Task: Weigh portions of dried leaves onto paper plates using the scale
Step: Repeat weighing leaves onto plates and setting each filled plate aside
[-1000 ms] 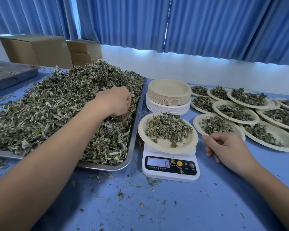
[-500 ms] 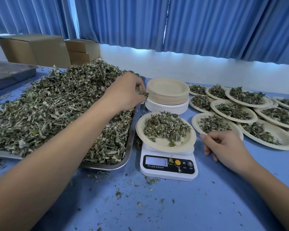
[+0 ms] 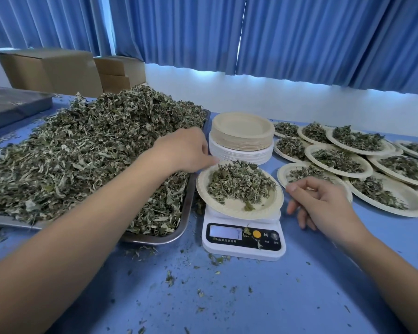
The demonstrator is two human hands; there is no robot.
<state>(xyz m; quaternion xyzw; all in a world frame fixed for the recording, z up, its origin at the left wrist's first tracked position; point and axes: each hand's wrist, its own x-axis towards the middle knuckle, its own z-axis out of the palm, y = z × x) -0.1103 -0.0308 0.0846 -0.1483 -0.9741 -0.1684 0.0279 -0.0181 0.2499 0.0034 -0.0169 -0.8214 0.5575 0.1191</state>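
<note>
A paper plate (image 3: 263, 210) heaped with dried leaves (image 3: 241, 183) sits on the white scale (image 3: 243, 237), in the gap between the two hands. The scale display (image 3: 225, 232) is lit; its reading is too blurred to tell. A few leaf scraps lie on the scale's front panel.

The left hand (image 3: 184, 150) is at the plate's far-left rim, fingers bunched together and pointing toward the leaves on the plate; whether it is pinching any leaves cannot be told. Below and to the left of this hand, a metal tray (image 3: 176, 233) carries a large pile of loose leaves (image 3: 77, 153).

The right hand (image 3: 323, 201) rests just right of the scale, fingers loosely curled with the thumb extended toward the plate, holding nothing visible. Its fingertips are close to the plate's right rim but apart from it.

Beyond the left hand's fingertips stands a stack of empty plates (image 3: 243, 138), tan ones on white ones. Beyond and to the right of the right hand lie many filled plates (image 3: 362, 141), overlapping one another. Crumbs are scattered on the blue table (image 3: 251, 304) nearer than both hands. Cardboard boxes (image 3: 51, 68) and blue curtains (image 3: 299, 32) are at the far side.
</note>
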